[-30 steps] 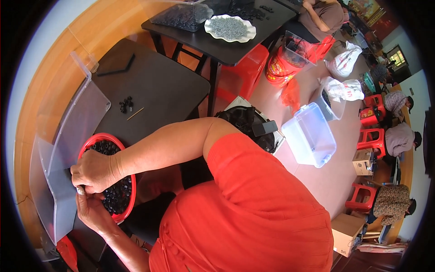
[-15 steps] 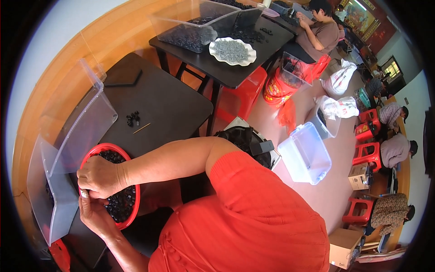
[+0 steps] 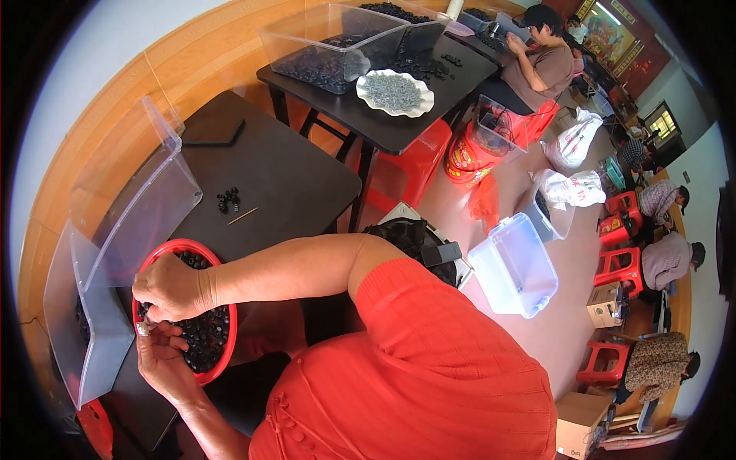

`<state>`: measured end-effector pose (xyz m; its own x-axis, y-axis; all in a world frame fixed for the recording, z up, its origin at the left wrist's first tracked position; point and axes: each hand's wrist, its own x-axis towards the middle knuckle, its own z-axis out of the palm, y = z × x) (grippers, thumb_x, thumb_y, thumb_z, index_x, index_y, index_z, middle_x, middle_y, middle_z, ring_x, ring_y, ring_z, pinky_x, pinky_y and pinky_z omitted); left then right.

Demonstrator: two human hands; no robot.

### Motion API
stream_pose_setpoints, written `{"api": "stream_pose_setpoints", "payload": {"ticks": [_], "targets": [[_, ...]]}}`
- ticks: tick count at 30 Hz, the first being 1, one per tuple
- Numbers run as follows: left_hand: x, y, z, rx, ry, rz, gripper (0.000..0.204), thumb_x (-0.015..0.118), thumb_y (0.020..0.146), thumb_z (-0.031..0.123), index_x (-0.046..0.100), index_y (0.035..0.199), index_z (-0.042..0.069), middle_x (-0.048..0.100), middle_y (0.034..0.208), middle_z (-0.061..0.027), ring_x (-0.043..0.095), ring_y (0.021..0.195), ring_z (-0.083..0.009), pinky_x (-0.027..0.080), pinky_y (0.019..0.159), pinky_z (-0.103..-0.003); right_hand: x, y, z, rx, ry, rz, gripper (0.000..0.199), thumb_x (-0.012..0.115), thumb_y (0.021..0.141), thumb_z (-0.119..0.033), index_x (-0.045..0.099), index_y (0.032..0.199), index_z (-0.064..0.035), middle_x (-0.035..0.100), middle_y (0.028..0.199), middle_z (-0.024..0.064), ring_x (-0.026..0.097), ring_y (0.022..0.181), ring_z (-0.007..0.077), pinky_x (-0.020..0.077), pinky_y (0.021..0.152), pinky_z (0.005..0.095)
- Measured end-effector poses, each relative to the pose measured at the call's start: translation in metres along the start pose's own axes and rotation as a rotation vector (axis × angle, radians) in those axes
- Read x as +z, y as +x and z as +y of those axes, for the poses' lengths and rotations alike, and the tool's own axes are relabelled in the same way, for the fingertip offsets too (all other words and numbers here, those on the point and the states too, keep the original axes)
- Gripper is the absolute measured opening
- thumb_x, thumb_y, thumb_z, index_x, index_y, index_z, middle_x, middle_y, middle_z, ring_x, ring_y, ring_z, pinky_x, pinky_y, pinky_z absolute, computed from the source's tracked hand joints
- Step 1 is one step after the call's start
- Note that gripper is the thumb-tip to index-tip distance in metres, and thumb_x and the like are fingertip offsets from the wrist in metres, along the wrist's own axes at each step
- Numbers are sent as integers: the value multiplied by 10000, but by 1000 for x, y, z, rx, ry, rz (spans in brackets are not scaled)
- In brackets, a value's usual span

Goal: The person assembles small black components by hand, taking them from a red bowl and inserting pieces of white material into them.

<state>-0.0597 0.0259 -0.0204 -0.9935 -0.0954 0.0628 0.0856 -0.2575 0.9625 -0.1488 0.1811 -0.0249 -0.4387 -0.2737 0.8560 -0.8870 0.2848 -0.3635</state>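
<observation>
Over a red bowl [image 3: 232, 337] filled with small black round pieces [image 3: 205, 333], my two hands meet at its left side. My right hand [image 3: 175, 287] is closed in a pinch, knuckles up, and hides whatever its fingertips hold. Just below it, my left hand [image 3: 165, 364] has its palm turned up and its fingers curled, with a pale wrap [image 3: 143, 328] on the thumb. Anything between the left fingers is too small or too covered to make out. A few black pieces [image 3: 228, 201] and a thin wooden stick [image 3: 242, 216] lie on the dark table [image 3: 284, 172] beyond the bowl.
Clear plastic bins [image 3: 142, 215] stand left of the bowl. On the far table, a scalloped white dish [image 3: 395, 92] of small clear pieces sits beside a bin [image 3: 330, 54] of black parts. A translucent tub [image 3: 514, 264] stands on the floor at right. Other people work farther off.
My right hand has lifted slightly and shifted a little right. The left fingers have loosened and show more beneath it. The view has tilted slightly.
</observation>
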Motion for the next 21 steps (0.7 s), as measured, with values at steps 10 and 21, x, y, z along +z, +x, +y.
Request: {"api": "stream_pose_setpoints", "payload": {"ticks": [10, 21], "targets": [[-18, -13, 14, -326, -442, 164, 435, 427, 1077, 376, 542, 1356, 62, 603, 1342, -139, 636, 1084, -257, 552, 778, -340, -10, 12, -15, -230, 304, -152, 402, 845, 681, -311, 706, 981, -84, 664, 885, 103, 657, 835, 336, 517, 717, 455], [-14, -62, 41, -166, -402, 114, 319, 523, 999, 259, 611, 1103, -29, 569, 824, -68, 512, 680, -172, 361, 569, -268, -84, 35, 43, 347, -23, -434, 150, 761, 841, -117, 725, 959, -32, 692, 737, 18, 639, 698, 74, 503, 668, 247]]}}
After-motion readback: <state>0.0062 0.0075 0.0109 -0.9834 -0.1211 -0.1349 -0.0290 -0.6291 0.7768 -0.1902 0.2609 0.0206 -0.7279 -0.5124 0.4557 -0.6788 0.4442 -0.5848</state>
